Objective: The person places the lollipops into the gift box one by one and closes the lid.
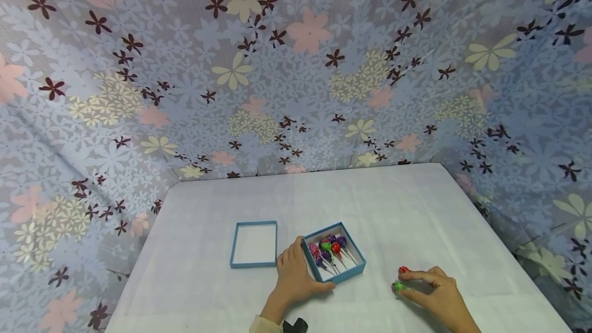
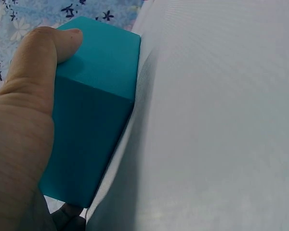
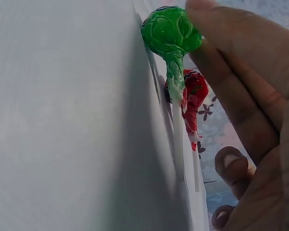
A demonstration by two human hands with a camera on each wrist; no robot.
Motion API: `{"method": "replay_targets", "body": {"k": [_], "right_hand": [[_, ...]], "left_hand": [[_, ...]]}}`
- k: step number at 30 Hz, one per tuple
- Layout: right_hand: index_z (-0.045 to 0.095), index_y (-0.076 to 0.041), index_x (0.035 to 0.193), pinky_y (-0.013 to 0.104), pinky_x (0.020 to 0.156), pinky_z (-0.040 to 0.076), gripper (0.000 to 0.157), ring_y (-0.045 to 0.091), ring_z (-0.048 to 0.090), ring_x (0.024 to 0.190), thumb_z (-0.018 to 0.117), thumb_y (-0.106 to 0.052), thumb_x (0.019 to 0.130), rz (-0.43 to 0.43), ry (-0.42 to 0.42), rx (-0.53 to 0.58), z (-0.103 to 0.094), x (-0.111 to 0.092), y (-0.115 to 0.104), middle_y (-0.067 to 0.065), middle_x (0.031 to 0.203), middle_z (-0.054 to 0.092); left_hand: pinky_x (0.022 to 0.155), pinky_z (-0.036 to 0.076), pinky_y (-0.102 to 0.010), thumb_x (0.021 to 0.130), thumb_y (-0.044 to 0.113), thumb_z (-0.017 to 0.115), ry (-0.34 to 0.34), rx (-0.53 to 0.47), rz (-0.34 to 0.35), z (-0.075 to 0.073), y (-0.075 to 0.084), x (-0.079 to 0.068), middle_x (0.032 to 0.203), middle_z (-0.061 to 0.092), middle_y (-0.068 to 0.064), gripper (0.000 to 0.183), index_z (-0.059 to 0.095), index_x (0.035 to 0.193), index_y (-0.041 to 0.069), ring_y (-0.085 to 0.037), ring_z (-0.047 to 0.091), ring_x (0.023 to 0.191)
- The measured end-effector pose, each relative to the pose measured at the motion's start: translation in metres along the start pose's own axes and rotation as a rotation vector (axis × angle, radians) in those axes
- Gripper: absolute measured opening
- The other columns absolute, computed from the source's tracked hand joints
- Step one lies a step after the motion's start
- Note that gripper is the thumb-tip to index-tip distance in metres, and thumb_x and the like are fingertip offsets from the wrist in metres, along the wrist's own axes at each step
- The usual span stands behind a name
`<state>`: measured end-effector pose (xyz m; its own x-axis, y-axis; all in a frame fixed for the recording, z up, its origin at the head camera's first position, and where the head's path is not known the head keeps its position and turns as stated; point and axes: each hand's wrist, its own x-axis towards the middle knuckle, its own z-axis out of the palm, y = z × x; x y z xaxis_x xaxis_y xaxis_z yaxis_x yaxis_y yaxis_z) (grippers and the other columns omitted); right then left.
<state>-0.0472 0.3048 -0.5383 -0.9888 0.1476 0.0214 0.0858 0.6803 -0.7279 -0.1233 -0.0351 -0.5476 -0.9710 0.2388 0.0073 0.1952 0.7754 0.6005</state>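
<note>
A blue box [image 1: 350,272] with a white inside stands uncovered on the table, holding several wrapped lollipops [image 1: 336,247] in purple, red, green and pink. My left hand [image 1: 294,275] grips it from the left; in the left wrist view the thumb [image 2: 67,42] presses its blue wall. To the right of the box, my right hand [image 1: 437,294] is at two lollipops, thumb and forefinger spread apart. The thumb tip meets the green lollipop [image 3: 169,32], while the forefinger is at the red lollipop [image 3: 197,89]. Both white sticks lie close along the table.
Left of the box lies a shallow blue-rimmed lid [image 1: 253,265], its white inside facing up. White cloth covers the table [image 1: 208,302]. Flower-patterned fabric [image 1: 287,81] rises behind the table and at both sides.
</note>
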Motion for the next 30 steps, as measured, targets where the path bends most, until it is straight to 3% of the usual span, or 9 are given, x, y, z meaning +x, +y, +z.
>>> {"method": "replay_targets", "body": {"k": [12, 22, 30], "right_hand": [[0.079, -0.036, 0.093, 0.025, 0.067, 0.038, 0.035, 0.006, 0.048, 0.077, 0.094, -0.042, 0.061, -0.05, 0.023, -0.024, 0.0053, 0.0025, 0.0065, -0.011, 0.081, 0.064], [0.079, -0.034, 0.096, 0.041, 0.085, 0.028, 0.038, 0.006, 0.05, 0.085, 0.093, -0.046, 0.062, 0.008, -0.061, -0.04, 0.0014, 0.0008, 0.0026, -0.006, 0.086, 0.064], [0.079, -0.036, 0.094, 0.031, 0.074, 0.033, 0.036, 0.005, 0.048, 0.079, 0.093, -0.044, 0.062, -0.018, -0.024, -0.069, 0.003, 0.0025, 0.0032, -0.009, 0.083, 0.063]], "left_hand": [[0.107, 0.024, -0.063, 0.055, 0.076, 0.083, 0.015, 0.01, 0.025, 0.0004, -0.0009, 0.0005, 0.148, 0.039, -0.021, 0.139, 0.019, 0.155, 0.005, -0.038, 0.038, 0.132], [0.109, 0.024, -0.061, 0.054, 0.076, 0.084, -0.003, 0.011, 0.007, -0.0004, 0.001, -0.0018, 0.149, 0.038, -0.02, 0.14, 0.018, 0.155, 0.005, -0.037, 0.037, 0.133], [0.11, 0.023, -0.061, 0.054, 0.076, 0.083, -0.013, 0.011, -0.013, -0.0012, 0.0016, -0.0003, 0.151, 0.036, -0.019, 0.141, 0.017, 0.156, 0.006, -0.036, 0.035, 0.135]]}}
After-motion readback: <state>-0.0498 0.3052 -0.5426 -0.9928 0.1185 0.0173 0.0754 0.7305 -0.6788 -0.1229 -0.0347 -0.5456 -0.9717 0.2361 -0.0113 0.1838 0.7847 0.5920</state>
